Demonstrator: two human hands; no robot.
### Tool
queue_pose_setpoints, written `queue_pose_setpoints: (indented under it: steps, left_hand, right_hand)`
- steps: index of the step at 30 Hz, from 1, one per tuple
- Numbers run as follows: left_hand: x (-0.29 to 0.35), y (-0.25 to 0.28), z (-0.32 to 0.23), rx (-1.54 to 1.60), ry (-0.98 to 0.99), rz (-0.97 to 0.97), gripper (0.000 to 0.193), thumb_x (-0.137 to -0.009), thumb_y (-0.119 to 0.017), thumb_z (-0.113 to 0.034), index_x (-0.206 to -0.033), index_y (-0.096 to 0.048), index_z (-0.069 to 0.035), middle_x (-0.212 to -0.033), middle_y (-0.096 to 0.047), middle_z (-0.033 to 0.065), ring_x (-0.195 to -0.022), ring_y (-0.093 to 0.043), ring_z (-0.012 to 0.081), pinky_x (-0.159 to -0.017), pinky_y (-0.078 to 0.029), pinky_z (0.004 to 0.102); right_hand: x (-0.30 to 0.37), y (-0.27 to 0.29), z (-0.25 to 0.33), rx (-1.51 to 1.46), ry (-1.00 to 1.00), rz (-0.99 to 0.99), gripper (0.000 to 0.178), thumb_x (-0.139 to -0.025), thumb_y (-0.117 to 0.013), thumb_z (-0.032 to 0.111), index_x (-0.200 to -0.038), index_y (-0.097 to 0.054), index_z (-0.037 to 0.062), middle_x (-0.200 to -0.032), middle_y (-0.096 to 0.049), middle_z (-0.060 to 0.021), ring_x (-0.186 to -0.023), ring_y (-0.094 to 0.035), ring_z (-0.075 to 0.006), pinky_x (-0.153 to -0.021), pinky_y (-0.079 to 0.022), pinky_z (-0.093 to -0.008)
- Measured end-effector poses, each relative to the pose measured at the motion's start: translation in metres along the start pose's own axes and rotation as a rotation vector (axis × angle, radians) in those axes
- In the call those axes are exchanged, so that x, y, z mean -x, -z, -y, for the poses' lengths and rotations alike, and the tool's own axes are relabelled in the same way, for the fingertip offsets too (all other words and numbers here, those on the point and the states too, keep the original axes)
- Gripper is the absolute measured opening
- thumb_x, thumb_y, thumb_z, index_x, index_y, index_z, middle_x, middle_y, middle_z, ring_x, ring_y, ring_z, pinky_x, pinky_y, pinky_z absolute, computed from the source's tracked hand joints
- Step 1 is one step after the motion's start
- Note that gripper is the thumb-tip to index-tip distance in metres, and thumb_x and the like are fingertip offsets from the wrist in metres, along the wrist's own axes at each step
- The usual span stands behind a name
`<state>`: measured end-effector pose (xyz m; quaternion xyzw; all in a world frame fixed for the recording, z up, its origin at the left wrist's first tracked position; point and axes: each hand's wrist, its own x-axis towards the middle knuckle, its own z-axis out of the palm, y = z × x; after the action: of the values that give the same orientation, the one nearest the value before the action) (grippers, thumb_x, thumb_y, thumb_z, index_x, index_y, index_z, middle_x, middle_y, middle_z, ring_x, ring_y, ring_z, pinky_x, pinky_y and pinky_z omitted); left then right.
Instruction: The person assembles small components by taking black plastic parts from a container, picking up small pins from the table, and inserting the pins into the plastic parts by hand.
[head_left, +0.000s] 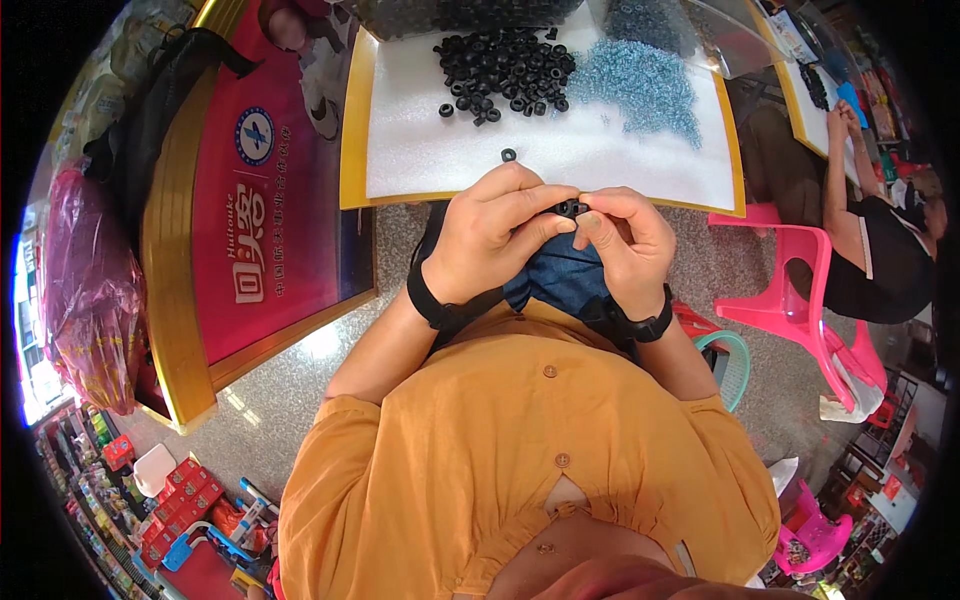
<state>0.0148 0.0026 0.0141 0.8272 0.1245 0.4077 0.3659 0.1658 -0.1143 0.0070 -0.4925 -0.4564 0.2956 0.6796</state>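
Speckled grey floor (320, 385) shows around a yellow-edged table (736, 175) topped with a white sheet (430, 150), on which black rings (505, 75) lie heaped beside a spread of pale blue beads (640, 90). One loose black ring (509, 155) sits apart from that heap, just beyond the knuckles of the left hand (487, 225). Seen over the table's near edge, this hand and the right hand (635, 238) come together on a small black piece (571, 208), each nipping it between thumb and forefinger, so only a sliver of it shows. Neither hand is spread; the left's other fingers are mostly hidden, while the right's curl in toward its palm. Both forearms reach up from below and angle inward, elbows out, a black band (652, 326) around each wrist.
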Motion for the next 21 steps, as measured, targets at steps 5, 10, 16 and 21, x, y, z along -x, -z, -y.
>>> queue_pose_setpoints:
  steps: [5,10,16,21]
  left_hand:
    - [0.002,0.001,-0.004,0.022,0.026,0.021,0.034,-0.078,-0.082,-0.010,-0.111,-0.075,-0.006,-0.086,-0.062,0.0059,-0.072,-0.059,0.0172,-0.061,-0.047,0.0278]
    - [0.000,-0.001,-0.002,0.067,-0.028,0.049,0.035,-0.077,-0.081,-0.008,-0.112,-0.075,-0.007,-0.086,-0.062,0.0054,-0.074,-0.060,0.0182,-0.063,-0.049,0.0289]
    - [-0.003,-0.001,0.001,0.034,-0.011,0.123,0.036,-0.077,-0.080,-0.005,-0.112,-0.075,-0.009,-0.084,-0.062,0.0050,-0.072,-0.060,0.0185,-0.063,-0.049,0.0292]
    - [0.001,-0.006,0.005,-0.019,-0.012,0.084,0.035,-0.076,-0.080,-0.004,-0.111,-0.075,-0.008,-0.083,-0.062,0.0056,-0.071,-0.061,0.0184,-0.062,-0.050,0.0293]
  right_hand:
    - [0.003,0.006,-0.002,-0.099,-0.068,0.040,0.014,-0.096,-0.066,0.001,-0.108,-0.066,-0.0047,-0.095,-0.067,-0.0110,-0.070,-0.063,-0.0123,-0.061,-0.051,-0.0237]
    - [-0.005,0.018,-0.002,-0.519,-0.454,0.198,0.028,-0.100,-0.062,0.016,-0.121,-0.060,-0.0032,-0.092,-0.065,-0.0078,-0.073,-0.061,-0.0129,-0.063,-0.049,-0.0263]
    - [-0.001,0.023,-0.007,-0.554,-0.619,0.282,0.038,-0.105,-0.053,0.030,-0.125,-0.059,-0.0019,-0.091,-0.061,-0.0034,-0.075,-0.052,-0.0091,-0.065,-0.041,-0.0235]
    - [0.005,0.007,-0.007,-0.590,-0.589,0.170,0.037,-0.105,-0.055,0.029,-0.124,-0.060,-0.0022,-0.085,-0.057,-0.0006,-0.072,-0.046,-0.0079,-0.063,-0.036,-0.0232]
